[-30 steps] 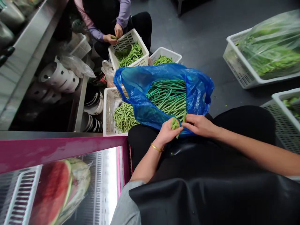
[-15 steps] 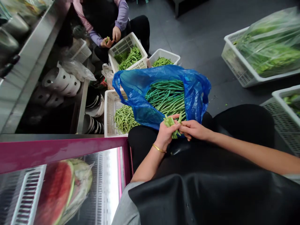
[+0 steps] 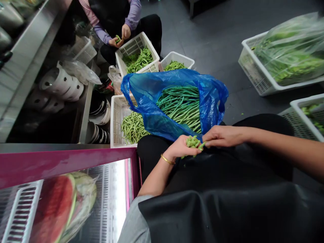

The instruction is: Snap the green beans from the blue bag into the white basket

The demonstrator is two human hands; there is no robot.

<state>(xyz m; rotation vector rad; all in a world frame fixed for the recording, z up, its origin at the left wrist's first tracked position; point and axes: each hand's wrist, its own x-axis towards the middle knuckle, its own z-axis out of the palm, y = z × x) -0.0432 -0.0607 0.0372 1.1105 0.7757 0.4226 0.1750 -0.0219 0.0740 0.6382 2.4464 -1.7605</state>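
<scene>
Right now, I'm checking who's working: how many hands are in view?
4: wearer's left hand and wearer's right hand, near the blue bag; co-worker's right hand and co-worker's left hand, beside a white basket.

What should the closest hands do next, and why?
Maybe the left hand should drop its short green bean pieces into the white basket left of the blue bag: that hand looks quite full, and similar pieces already lie there.

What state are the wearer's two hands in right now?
Left hand: closed, holding short green bean pieces.
Right hand: at the pieces' edge; grip cannot be told.
</scene>
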